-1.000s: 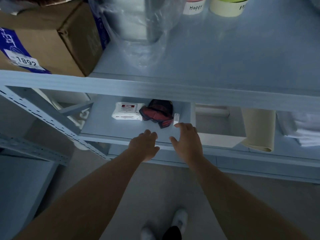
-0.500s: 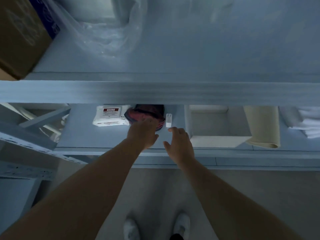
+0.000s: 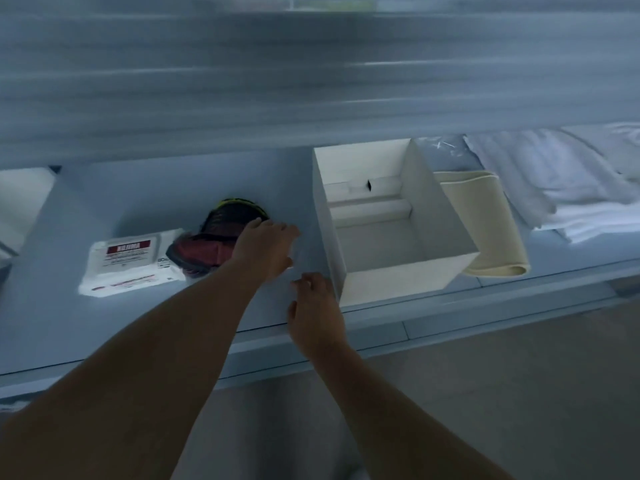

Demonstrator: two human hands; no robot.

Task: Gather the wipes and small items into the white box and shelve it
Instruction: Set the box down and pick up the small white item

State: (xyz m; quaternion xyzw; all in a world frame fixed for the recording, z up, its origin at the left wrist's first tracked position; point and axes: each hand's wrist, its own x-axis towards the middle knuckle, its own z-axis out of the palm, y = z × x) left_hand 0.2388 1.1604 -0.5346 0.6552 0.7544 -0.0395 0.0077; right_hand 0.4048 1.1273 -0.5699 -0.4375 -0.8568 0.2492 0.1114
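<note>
A white wipes pack (image 3: 130, 265) with a red label lies on the lower shelf (image 3: 86, 327). A dark red and black bundle (image 3: 214, 244) with a yellow-green rim lies against the pack's right end. My left hand (image 3: 265, 249) rests over the bundle's right edge with fingers stretched out; I cannot tell if it grips anything. The small white item seen earlier is hidden. The white box (image 3: 394, 282) stands open-topped to the right, with nothing visible inside. My right hand (image 3: 317, 308) hovers at the box's near left corner, fingers loosely apart and holding nothing.
A rolled cream sheet (image 3: 485, 223) lies against the box's right side. Folded white cloth (image 3: 568, 188) lies further right. The blurred upper shelf edge (image 3: 311, 81) hangs low over the lower shelf. Grey floor (image 3: 485, 393) lies below the shelf front.
My head has dropped, so the lower shelf and the box interior now show fully. My left hand has reached further onto the dark bundle and covers where the small white item lay. My right hand has moved toward the box corner.
</note>
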